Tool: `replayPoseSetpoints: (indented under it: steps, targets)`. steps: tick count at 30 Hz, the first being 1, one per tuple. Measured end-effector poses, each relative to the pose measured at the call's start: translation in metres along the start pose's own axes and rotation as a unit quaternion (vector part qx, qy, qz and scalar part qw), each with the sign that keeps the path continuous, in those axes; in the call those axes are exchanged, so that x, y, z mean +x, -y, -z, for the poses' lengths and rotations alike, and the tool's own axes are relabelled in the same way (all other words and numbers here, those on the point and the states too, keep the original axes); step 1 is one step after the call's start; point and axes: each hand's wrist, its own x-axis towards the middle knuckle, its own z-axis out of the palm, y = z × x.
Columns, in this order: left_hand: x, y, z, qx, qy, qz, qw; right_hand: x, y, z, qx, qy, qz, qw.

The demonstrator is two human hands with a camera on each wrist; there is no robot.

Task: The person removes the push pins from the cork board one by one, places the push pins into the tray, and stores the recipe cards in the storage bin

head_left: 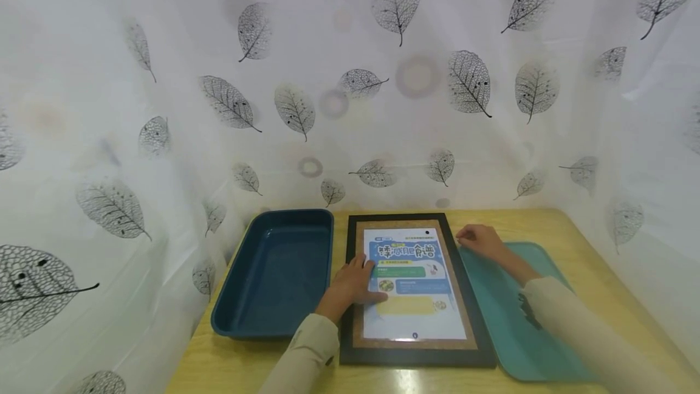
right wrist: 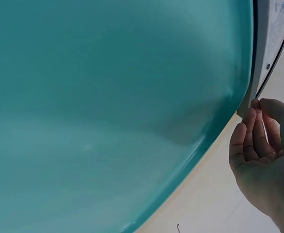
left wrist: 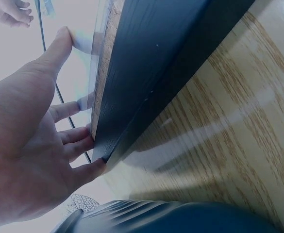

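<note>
A printed paper sheet with blue, green and yellow panels lies on a black-framed cork board. Small dark round spots, perhaps pins, show near its top right and bottom edges. My left hand rests over the board's left side with fingers spread, thumb on the sheet. In the left wrist view, its little finger reaches the dark frame. Beside the board's upper right edge is my right hand, its fingers curled and thumb meeting the fingertips. No object shows between them. Below that hand lies a teal tray.
A deep dark blue pan stands left of the board. The teal tray lies close along the board's right side. All rest on a light wooden table. A white leaf-print curtain hangs behind and at both sides.
</note>
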Motion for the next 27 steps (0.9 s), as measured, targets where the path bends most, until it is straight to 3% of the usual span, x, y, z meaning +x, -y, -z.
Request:
replayPoseSetpoints:
  steps: [11, 27]
  targets:
    - [0.0, 0.001, -0.001, -0.01, 0.002, 0.005, 0.9999, -0.018, -0.003, 0.003, 0.002, 0.048, -0.038, 0.998]
    - [0.0, 0.002, 0.001, -0.011, 0.001, 0.0, 0.9999, -0.019, -0.004, 0.001, 0.001, 0.037, -0.023, 0.999]
